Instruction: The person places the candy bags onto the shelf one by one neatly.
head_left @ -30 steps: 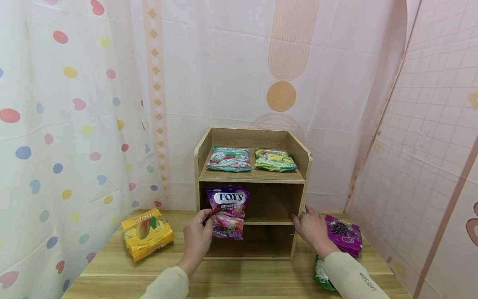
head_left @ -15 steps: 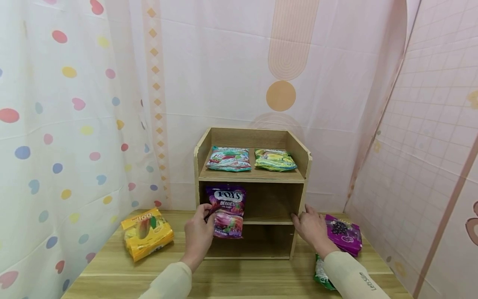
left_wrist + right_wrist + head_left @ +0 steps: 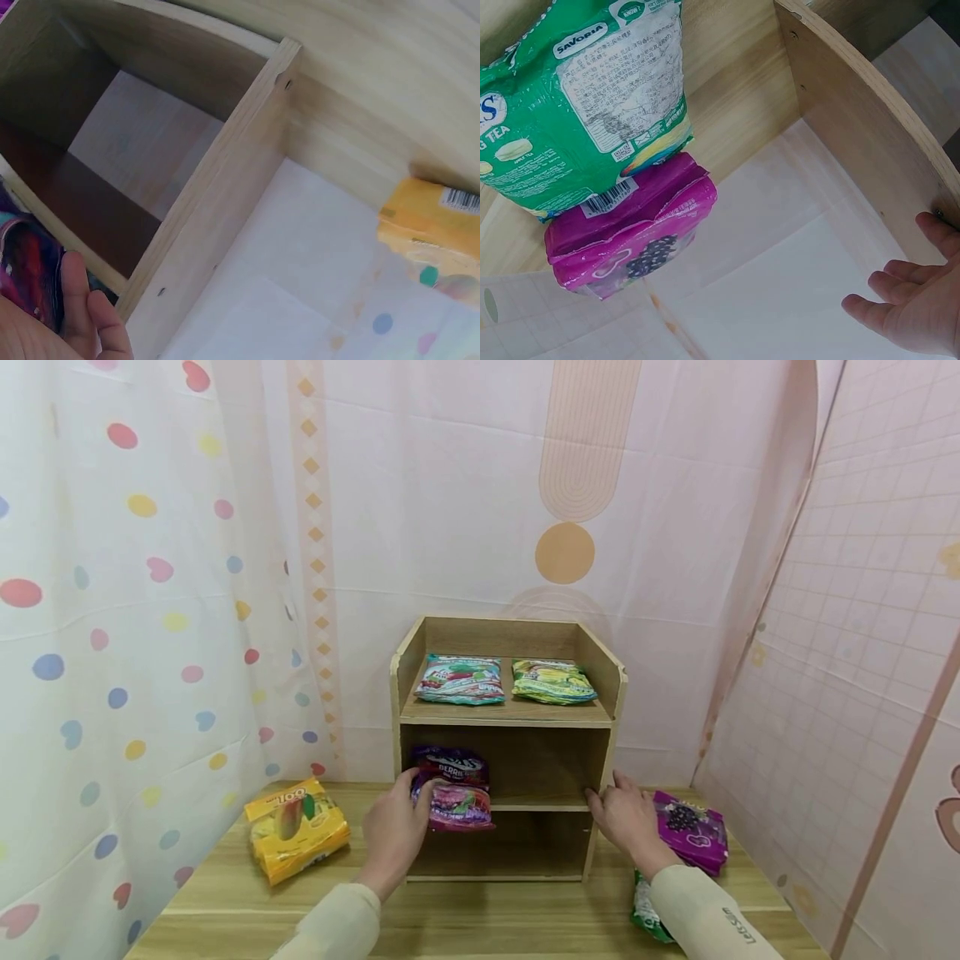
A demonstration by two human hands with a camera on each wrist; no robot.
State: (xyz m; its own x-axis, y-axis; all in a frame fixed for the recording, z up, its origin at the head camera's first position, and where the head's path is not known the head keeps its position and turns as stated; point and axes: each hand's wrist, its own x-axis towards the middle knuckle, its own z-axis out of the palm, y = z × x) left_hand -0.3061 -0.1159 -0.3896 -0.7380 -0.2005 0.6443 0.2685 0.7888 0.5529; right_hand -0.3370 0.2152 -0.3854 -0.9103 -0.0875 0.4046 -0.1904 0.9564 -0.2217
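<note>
My left hand (image 3: 395, 828) holds a purple bag of berry candy (image 3: 459, 803) by its left edge, thumb toward the front. The bag leans back in the left of the middle compartment of a small wooden shelf (image 3: 506, 723), its lower end sticking out past the board. Part of the bag (image 3: 30, 274) also shows beside my fingers in the left wrist view. At the shelf's right side panel my right hand (image 3: 624, 814) rests with its fingers loosely extended, touching the panel's front edge.
On the top shelf lie a teal candy bag (image 3: 461, 680) and a yellow-green one (image 3: 553, 682). A yellow mango candy bag (image 3: 296, 828) lies left on the table (image 3: 480, 922). To the right are a purple grape bag (image 3: 693, 831) and a green bag (image 3: 562, 127), partly under my right forearm.
The berry candy bag has tipped backward from nearly upright and sunk lower into the middle compartment, my left hand staying at its edge. My right hand has not moved.
</note>
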